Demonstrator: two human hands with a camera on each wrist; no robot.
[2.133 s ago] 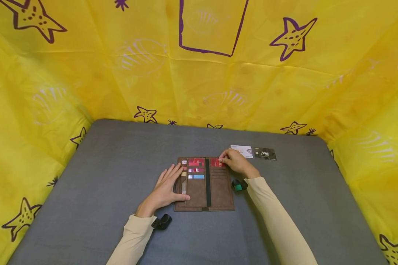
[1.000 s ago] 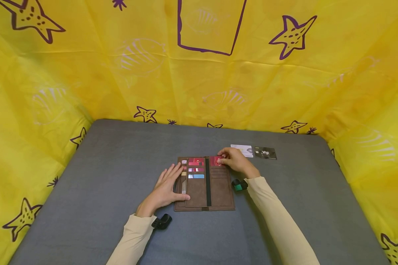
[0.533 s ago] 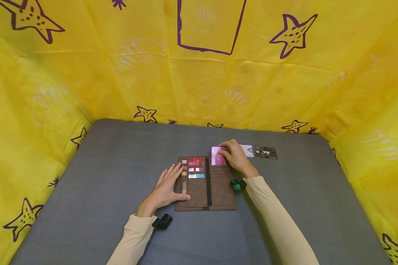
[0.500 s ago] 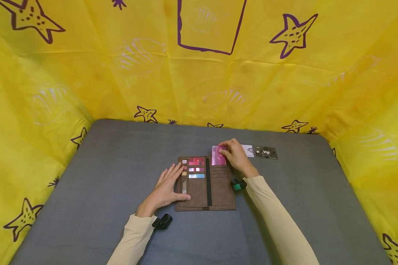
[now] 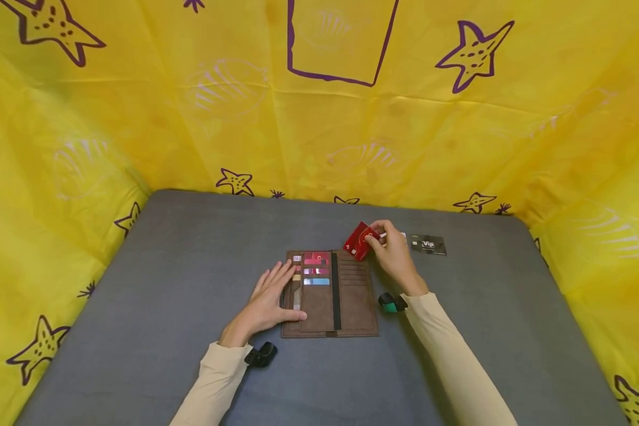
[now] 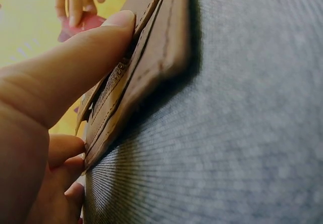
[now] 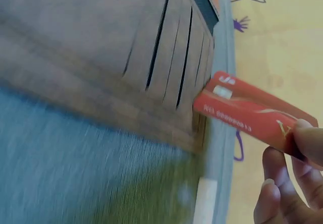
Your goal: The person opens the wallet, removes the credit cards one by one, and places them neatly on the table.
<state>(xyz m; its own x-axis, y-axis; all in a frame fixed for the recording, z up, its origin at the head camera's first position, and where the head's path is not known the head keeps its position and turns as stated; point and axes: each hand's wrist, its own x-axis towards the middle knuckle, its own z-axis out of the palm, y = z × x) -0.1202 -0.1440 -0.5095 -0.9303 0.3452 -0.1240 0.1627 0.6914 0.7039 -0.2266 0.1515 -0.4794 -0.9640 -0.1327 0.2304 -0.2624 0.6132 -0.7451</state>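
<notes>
Okay, right hand [image 5: 396, 255] pinches red card [image 5: 357, 241] by its right end; left hand [image 5: 265, 304], thumb and fingers apart, should steady wallet [image 5: 357, 309].

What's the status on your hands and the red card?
Right hand pinches red card, out of the wallet slots. Left hand rests on open wallet's left side. White card partly hidden by right hand in head view; black card lies beside it.

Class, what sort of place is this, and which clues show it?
Probably a staged filming booth: yellow printed cloth lines three sides of a grey tabletop, and a dark device sits at each wrist.
</notes>
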